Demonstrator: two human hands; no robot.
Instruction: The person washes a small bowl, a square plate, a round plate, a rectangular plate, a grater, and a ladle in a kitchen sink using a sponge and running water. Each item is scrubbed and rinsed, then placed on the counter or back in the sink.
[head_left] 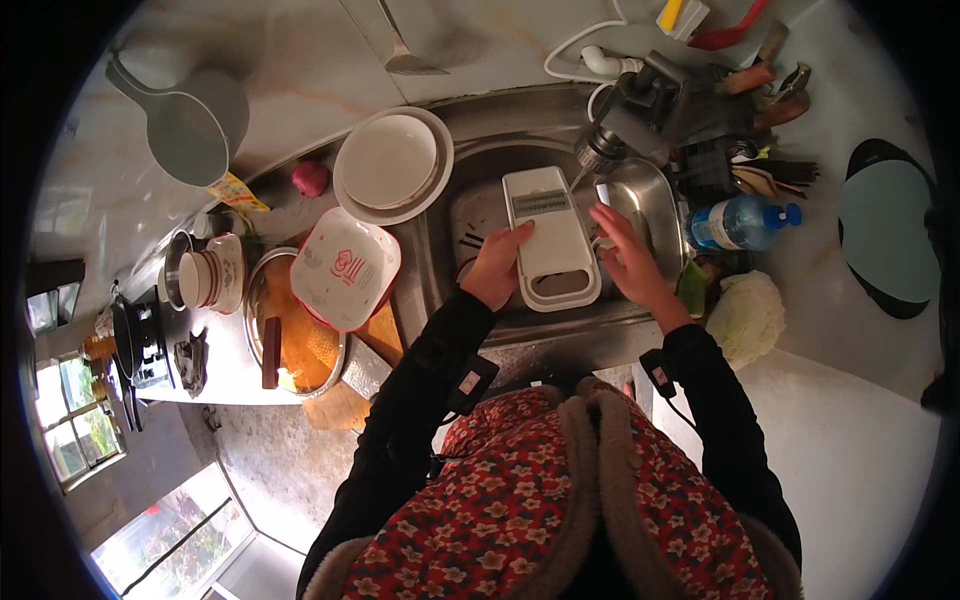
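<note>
A white handheld grater with a metal grating plate near its far end and a handle slot at its near end is held over the sink. My left hand grips its left edge, the thumb lying on the flat face. Just right of the grater, my right hand is open with fingers stretched out; whether they touch its edge I cannot tell. The dark faucet hangs over the grater's far end, and a thin stream of water seems to fall from it. Part of the basin is hidden beneath the grater.
Left of the sink are stacked white plates, a red-rimmed square dish and a metal basin. To the right stand a blue-capped bottle, a cabbage and a knife rack.
</note>
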